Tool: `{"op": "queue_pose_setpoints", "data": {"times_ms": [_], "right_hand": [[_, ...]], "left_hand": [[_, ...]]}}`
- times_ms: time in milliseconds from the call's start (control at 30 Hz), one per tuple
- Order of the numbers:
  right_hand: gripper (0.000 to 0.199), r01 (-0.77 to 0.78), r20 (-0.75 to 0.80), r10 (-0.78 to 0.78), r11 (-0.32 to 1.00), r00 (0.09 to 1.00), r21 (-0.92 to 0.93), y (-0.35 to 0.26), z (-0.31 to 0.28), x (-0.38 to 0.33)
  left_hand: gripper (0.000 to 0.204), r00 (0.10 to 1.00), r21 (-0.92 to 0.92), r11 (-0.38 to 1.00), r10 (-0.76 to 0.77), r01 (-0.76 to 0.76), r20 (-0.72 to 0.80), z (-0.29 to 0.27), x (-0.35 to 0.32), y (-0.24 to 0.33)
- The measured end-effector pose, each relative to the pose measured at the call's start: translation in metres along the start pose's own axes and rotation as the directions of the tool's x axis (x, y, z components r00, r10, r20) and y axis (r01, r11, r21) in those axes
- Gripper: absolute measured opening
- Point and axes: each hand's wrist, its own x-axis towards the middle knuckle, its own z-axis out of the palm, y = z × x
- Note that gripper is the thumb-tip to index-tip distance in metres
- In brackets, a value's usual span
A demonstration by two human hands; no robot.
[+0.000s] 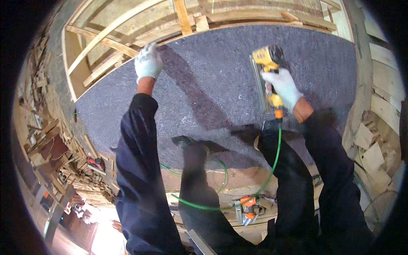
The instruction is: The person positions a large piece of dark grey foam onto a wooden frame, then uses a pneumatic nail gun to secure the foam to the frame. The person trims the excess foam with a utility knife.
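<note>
A large grey felt sheet [225, 85] lies over a wooden frame [119, 25], whose bare slats show along the far side. At the sheet's far left edge, my left hand [148, 64], in a white glove, is closed on the edge of the felt; the fingertips are partly hidden. My right hand [284, 87], gloved too, is wrapped round the grip of a yellow and black air staple gun [264, 56]. The gun is over the right part of the felt; whether it touches is unclear. From its orange fitting a green air hose [277, 155] runs down between my legs.
My feet stand on the felt's near part. An orange air nailer [247, 205] lies behind it, among boards. Wood offcuts [55, 157] and a red and black tool [97, 163] lie to the left. Planks and scrap pieces [373, 159] are on the right.
</note>
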Motion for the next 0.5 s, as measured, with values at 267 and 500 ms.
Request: {"op": "queue_pose_setpoints", "data": {"times_ms": [267, 500], "right_hand": [[0.014, 0.017, -0.138, -0.012, 0.999, 0.990, 0.035, -0.021, 0.030, 0.040], [0.017, 0.085, -0.192, -0.061, 0.989, 0.979, 0.119, -0.034, 0.050, 0.037]], "left_hand": [[0.024, 0.970, -0.052, 0.970, 0.233, -0.237, -0.072, 0.018, 0.012, -0.008], [0.021, 0.978, -0.078, 0.975, 0.208, -0.207, 0.014, 0.013, 0.038, -0.010]]}}
